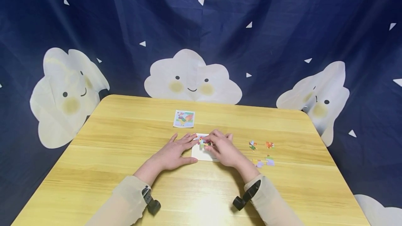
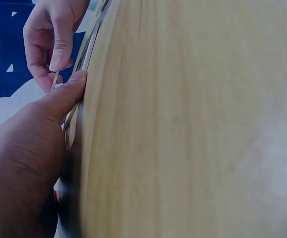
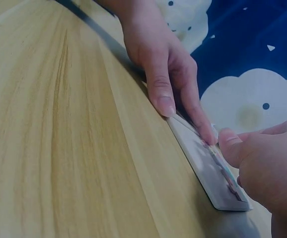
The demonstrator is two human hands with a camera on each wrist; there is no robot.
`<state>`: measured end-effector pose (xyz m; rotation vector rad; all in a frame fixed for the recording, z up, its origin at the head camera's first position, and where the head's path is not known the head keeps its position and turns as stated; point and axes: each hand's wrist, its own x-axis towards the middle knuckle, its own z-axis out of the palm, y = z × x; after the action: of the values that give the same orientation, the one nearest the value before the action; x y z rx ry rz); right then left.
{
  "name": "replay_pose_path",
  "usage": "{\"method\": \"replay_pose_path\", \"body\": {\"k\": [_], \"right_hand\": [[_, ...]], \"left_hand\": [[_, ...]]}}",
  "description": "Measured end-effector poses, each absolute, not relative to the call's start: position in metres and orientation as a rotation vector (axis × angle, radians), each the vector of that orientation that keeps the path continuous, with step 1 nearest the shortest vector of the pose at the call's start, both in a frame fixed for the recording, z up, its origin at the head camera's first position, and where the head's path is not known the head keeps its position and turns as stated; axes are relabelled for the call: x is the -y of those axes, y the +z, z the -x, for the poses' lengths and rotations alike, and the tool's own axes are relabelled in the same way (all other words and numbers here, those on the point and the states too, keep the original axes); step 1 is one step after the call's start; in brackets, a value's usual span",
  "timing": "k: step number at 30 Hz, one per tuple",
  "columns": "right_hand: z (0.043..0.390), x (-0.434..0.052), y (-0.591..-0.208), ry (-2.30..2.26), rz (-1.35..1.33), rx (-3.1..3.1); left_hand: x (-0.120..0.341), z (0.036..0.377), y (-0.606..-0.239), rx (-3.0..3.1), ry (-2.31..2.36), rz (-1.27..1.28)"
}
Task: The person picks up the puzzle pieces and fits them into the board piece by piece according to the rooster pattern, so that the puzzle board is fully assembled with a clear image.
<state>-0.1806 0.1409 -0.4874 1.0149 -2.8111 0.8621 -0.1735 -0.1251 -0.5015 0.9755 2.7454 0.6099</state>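
A small white puzzle board (image 1: 203, 155) lies on the wooden table with several joined colourful jigsaw pieces (image 1: 200, 138) along its far side. My left hand (image 1: 176, 152) lies at the board's left edge. Its fingers are extended, the fingertips touching the pieces and the thumb at the near left corner. From the right, my right hand (image 1: 224, 149) reaches over the board. Between its thumb and fingers it pinches a jigsaw piece (image 2: 55, 81), seen edge-on in the left wrist view. The right hand hides part of the board and what lies under it.
Beyond the board lies a picture card (image 1: 184, 119) of a colourful bird. To the right are loose pieces: a green-and-white one (image 1: 252, 145), an orange one (image 1: 269, 144), a yellow-and-purple one (image 1: 258, 163) and a purple-and-green one (image 1: 269, 160). A blue cloud-patterned curtain (image 1: 201, 20) hangs behind.
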Motion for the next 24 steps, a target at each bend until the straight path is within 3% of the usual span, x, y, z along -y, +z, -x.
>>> {"method": "replay_pose_path", "body": {"k": [24], "right_hand": [[0.18,-0.12,-0.494,0.783,-1.001,2.788]], "left_hand": [[0.126,0.175,-0.502,-2.733,0.63,-0.966]]}}
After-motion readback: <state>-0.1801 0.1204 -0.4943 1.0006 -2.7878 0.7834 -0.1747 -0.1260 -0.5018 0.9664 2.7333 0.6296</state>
